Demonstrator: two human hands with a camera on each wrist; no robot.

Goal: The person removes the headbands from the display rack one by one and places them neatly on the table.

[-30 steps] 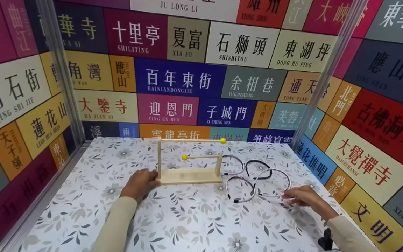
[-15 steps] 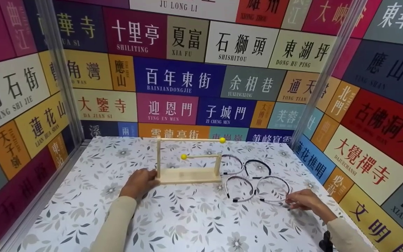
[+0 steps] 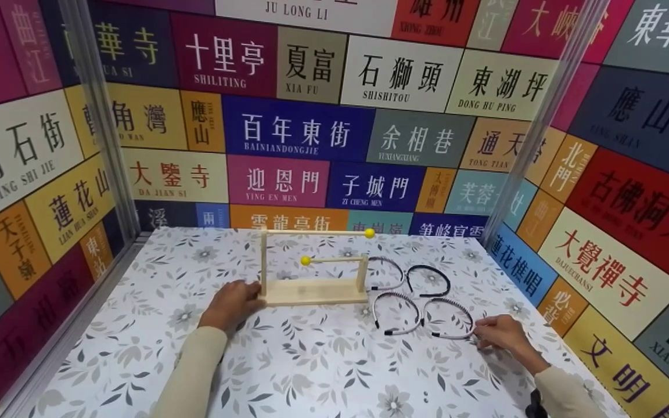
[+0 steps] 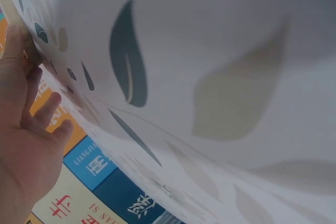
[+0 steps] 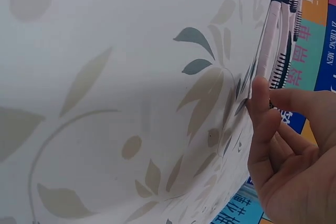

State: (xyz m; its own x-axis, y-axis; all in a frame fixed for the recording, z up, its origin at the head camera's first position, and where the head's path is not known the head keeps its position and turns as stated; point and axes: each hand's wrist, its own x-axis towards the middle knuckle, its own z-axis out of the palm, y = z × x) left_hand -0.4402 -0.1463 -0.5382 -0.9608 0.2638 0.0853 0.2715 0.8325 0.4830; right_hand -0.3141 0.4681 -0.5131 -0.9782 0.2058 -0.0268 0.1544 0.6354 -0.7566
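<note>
A wooden stand (image 3: 316,291) with a tall post at the left, a short post at the right, and a rod with a yellow ball on each stands in the middle. My left hand (image 3: 233,305) grips the left end of its base; in the left wrist view my left hand (image 4: 26,124) has thumb and forefinger at the wood. My right hand (image 3: 504,335) pinches the right side of a pale toothed headband (image 3: 452,335). In the right wrist view my right hand (image 5: 291,150) has thumb and forefinger together at the band, partly hiding it.
Beside the held headband lies another pale headband (image 3: 402,332). Behind them are a black headband (image 3: 429,268) and a third pale one (image 3: 389,287), close to the stand's short post. Printed walls (image 3: 294,128) border the flower-patterned table (image 3: 311,371).
The held headband has come down from a raised tilt to lie lower on the table, slightly nearer and further left. My right hand lowered with it. My left hand and the stand stayed put.
</note>
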